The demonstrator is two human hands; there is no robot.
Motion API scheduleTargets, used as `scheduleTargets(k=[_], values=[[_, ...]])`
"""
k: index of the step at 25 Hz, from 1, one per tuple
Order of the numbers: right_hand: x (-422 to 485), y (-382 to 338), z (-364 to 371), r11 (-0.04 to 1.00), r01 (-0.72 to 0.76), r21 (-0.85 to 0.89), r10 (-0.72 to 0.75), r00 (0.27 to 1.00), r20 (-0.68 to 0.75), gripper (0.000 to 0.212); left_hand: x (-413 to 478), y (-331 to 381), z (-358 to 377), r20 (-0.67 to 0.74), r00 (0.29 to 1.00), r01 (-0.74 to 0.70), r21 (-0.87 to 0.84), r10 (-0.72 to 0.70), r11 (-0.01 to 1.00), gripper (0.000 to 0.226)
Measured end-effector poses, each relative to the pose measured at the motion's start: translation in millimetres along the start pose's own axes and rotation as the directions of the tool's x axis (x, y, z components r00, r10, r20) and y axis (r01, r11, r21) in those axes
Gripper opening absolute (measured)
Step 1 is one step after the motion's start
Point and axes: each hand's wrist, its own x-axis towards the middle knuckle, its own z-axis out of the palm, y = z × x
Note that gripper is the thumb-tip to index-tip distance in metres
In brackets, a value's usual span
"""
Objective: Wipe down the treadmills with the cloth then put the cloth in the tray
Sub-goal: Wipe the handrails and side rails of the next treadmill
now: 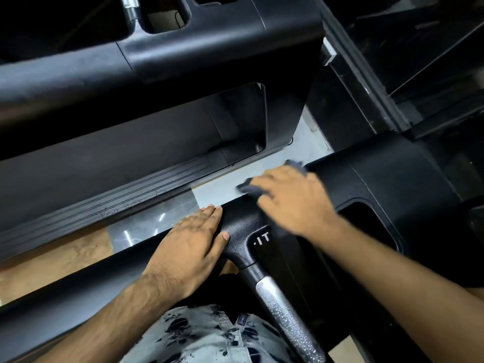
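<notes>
The right hand (290, 197) grips the cloth (247, 189) on the treadmill rail (241, 221), just beyond the left hand (188, 244), which lies flat. The rail's length runs on rightward.

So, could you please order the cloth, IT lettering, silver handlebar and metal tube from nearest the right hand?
1. cloth, held by the right hand
2. IT lettering, just below
3. silver handlebar, lower centre
4. metal tube, top left

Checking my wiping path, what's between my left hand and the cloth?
Head view: only bare black handrail surface separates the left hand from the cloth.
</notes>
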Motion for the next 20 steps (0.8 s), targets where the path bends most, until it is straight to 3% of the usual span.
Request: scheduleTargets(k=[2, 3, 5, 6, 7, 9, 10, 11, 12, 14, 15, 17, 18, 19, 20], values=[[4.9, 13.2, -4.8, 0.948, -0.317, -0.042, 0.315, 0.948, -0.029, 0.047, 4.1, 4.2, 0.2, 0.016, 1.0, -0.018, 0.016, 0.018, 1.0, 0.071], [-0.9, 5.9, 1.2, 0.954, -0.291, -0.072, 0.284, 0.955, -0.089, 0.048, 7.0, 7.3, -0.4, 0.019, 0.999, -0.026, 0.015, 0.026, 1.0, 0.068], [-29.1, -27.1, 14.5, 0.997, -0.01, -0.074, 0.001, 0.993, -0.116, 0.043, 12.6, 14.3, -2.1, 0.023, 0.998, -0.057, -0.001, 0.057, 0.998, 0.067], [-33.8, -18.5, 12.7, 0.994, 0.068, -0.09, -0.074, 0.995, -0.063, 0.041, 15.1, 16.3, -2.5, 0.021, 0.997, -0.071, -0.003, 0.071, 0.998, 0.067], [-25.7, 4.6, 7.6, 0.998, 0.035, -0.061, -0.036, 0.999, -0.028, 0.04, 18.1, 17.2, -2.1, 0.022, 0.996, -0.083, 0.001, 0.083, 0.997, 0.067], [-10.5, 30.7, -5.4, 0.935, -0.355, -0.003, 0.353, 0.931, -0.092, 0.043, 23.1, 21.2, -1.3, 0.027, 0.994, -0.105, 0.006, 0.104, 0.994, 0.066], [-13.0, 27.3, -4.6, 0.886, -0.464, -0.012, 0.459, 0.88, -0.12, 0.045, 26.4, 23.0, 0.6, 0.02, 0.994, -0.112, 0.008, 0.112, 0.994, 0.066], [-20.9, 12.1, 3.5, 0.902, -0.431, -0.028, 0.42, 0.89, -0.175, 0.044, 29.8, 24.7, 2.3, 0.011, 0.993, -0.118, 0.007, 0.118, 0.993, 0.068], [-35.1, -14.2, 13.1, 0.96, -0.279, -0.04, 0.269, 0.949, -0.164, 0.042, 32.7, 26.3, 3.7, 0.007, 0.991, -0.13, 0.006, 0.13, 0.991, 0.071], [-50.0, -3.2, 21.3, 0.995, -0.057, -0.078, 0.046, 0.99, -0.136, 0.042, 38.9, 30.0, 4.7, 0.005, 0.989, -0.149, 0.005, 0.149, 0.989, 0.074], [-39.7, 29.7, 15.0, 0.993, -0.105, -0.045, 0.1, 0.99, -0.099, 0.044, 41.4, 31.4, 4.9, 0.009, 0.989, -0.147, 0.006, 0.147, 0.989, 0.07], [-21.0, 70.6, -2.4, 0.908, -0.418, 0.032, 0.418, 0.899, -0.13, 0.045, 43.7, 35.5, 4.3, 0.018, 0.99, -0.143, 0.008, 0.143, 0.99, 0.065], [-20.3, 71.9, -2.5, 0.864, -0.501, 0.04, 0.501, 0.852, -0.15, 0.044, 45.0, 38.1, 4.1, 0.012, 0.989, -0.145, 0.011, 0.145, 0.989, 0.065], [-22.4, 56.7, 3.4, 0.897, -0.442, 0.029, 0.439, 0.877, -0.196, 0.043, 46.6, 40.4, 4.4, 0.009, 0.989, -0.148, 0.019, 0.148, 0.989, 0.064], [-31.7, 32.9, 11.7, 0.964, -0.267, -0.002, 0.261, 0.944, -0.201, 0.041, 48.2, 42.8, 5.5, 0.009, 0.989, -0.151, 0.02, 0.151, 0.988, 0.064]])
